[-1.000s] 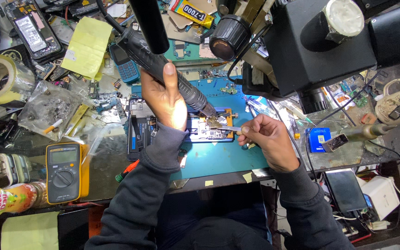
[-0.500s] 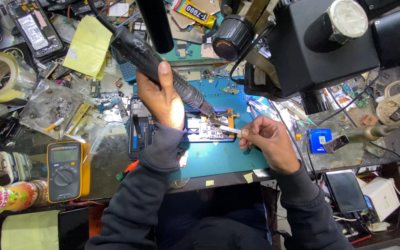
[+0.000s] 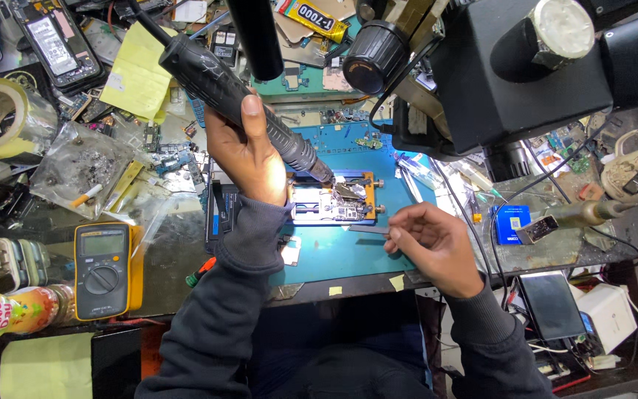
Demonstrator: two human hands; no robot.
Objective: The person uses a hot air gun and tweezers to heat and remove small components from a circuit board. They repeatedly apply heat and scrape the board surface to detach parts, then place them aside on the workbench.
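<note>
The hot-air handle [image 3: 238, 96] has a matt black, ribbed plastic grip and a bare metal nozzle. The mat [image 3: 348, 255] on the counter looks like smooth, matt teal rubber. The tweezers [image 3: 369, 229] are dull metal. Both sleeves [image 3: 215, 325] are dark, soft cloth.

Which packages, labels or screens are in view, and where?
Multimeter: left of the arms, yellow and dark grey, pale blank screen above a round dial.
Glue tube: top centre, yellow with black band, lying flat.
Drink bottle: lower left edge, on its side, yellow and orange label.
Opened phone: top left, dark frame, insides showing.
Dark tablet: lower right, black screen, off.
Blue card: right of the right hand, small white label.
</note>
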